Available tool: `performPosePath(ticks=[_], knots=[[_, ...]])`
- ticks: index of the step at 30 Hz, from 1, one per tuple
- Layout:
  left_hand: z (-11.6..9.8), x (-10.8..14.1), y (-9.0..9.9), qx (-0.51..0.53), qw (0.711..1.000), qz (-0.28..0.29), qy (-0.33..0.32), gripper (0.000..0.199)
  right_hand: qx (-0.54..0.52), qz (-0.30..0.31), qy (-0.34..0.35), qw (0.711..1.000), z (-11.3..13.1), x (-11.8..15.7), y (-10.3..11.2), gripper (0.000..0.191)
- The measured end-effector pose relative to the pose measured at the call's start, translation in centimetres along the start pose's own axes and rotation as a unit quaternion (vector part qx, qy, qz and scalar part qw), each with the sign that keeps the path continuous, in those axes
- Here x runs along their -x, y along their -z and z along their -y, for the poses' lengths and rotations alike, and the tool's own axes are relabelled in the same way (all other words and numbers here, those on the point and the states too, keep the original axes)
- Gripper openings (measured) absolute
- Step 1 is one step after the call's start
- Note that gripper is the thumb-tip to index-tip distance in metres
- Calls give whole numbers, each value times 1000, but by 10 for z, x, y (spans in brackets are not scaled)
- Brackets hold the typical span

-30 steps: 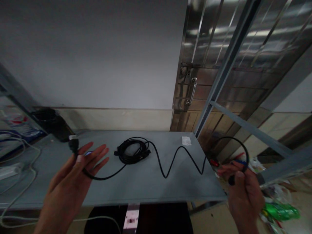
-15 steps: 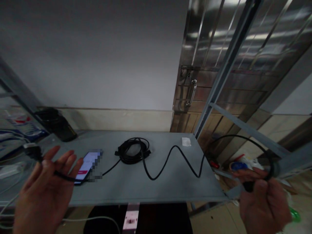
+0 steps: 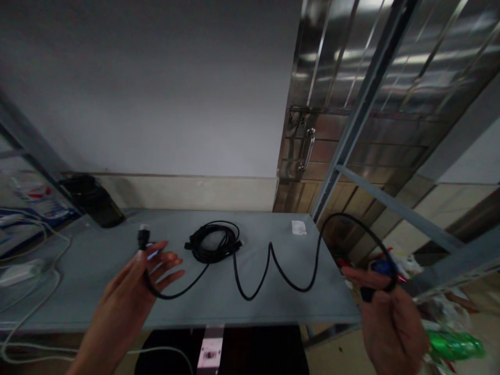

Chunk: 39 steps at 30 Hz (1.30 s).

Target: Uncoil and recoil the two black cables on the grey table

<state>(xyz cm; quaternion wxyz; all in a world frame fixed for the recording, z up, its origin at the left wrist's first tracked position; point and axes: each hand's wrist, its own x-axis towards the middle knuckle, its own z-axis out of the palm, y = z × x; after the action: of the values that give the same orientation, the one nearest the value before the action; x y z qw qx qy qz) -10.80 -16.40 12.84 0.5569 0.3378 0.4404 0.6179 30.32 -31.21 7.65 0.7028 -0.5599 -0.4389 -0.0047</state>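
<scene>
A black cable (image 3: 213,255) lies partly coiled on the grey table (image 3: 273,312), with loose lengths running out to both sides. My left hand (image 3: 135,286) pinches one end between thumb and forefinger, its plug (image 3: 143,237) pointing up and the other fingers spread. Out past the table's right edge, my right hand (image 3: 390,317) grips the other end, whose black connector (image 3: 367,294) shows between the fingers. From there the cable arcs up and drops in loose waves to the coil. A phone (image 3: 154,251) is mostly hidden behind my left hand.
A dark container (image 3: 94,200) stands at the back left. White cords (image 3: 58,276) and a white adapter (image 3: 19,273) lie at left. A small white paper (image 3: 299,227) sits near the back right corner. Metal frame posts (image 3: 344,140) rise at right; a green bottle (image 3: 455,345) lies below.
My left hand has moved right and slightly up with the plug, now covering most of the phone. My right hand has shifted left with its cable end, and the cable's waves have changed shape.
</scene>
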Motion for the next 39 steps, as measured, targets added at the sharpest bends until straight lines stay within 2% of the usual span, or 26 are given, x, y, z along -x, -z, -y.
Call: performPosePath(ticks=[2,4,8,11,14,18,20,22,25,29,33,36,39], knots=[[18,2,-2,-2,998,49,48,55,26,57,-14,998,11,18,-11,37],[34,8,-7,2,992,81,92,55,30,98,-42,994,24,37,-26,36],[60,26,-21,7,980,108,166,73,-22,211,-48,976,38,72,-57,36],[71,37,-28,28,972,115,202,81,-71,306,-31,949,38,89,-79,34],[75,41,-31,46,966,115,226,79,-117,406,-18,906,34,96,-96,39],[79,44,-39,44,965,125,225,67,-129,477,-32,869,34,95,-108,45],[85,46,-44,45,959,150,236,66,-125,483,-28,866,35,91,-109,42],[91,50,-49,48,958,163,232,73,-116,489,-14,865,35,89,-110,44],[90,58,-59,51,970,136,195,73,-97,500,-6,861,32,90,-113,51],[67,64,-75,108,973,99,177,58,-97,493,-20,864,25,104,-119,58],[46,63,-80,117,977,87,154,50,-92,457,-8,885,24,122,-130,52],[35,58,-79,77,988,70,115,52,-112,400,-17,909,23,136,-138,46],[23,46,-79,44,997,57,9,49,-102,276,-45,955,7,164,-144,44]])
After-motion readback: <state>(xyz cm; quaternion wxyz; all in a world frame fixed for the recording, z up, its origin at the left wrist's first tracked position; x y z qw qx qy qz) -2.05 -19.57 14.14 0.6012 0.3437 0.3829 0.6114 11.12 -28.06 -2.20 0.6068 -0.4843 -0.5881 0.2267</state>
